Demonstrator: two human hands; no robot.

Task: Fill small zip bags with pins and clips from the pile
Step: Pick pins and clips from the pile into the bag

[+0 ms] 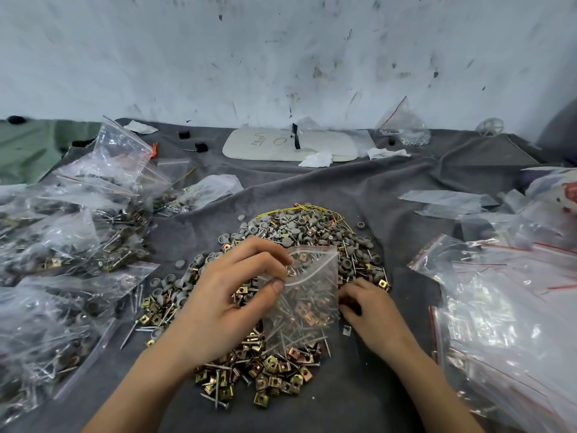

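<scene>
Above the pile (312,228) your left hand (228,301) pinches the zip bag (306,307) at its mouth, and your right hand (367,304) curls into the pile, its hold hidden.

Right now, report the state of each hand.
Left hand: pinching the small zip bag at its mouth.
Right hand: curled down into the pile; hold cannot be told.
</scene>
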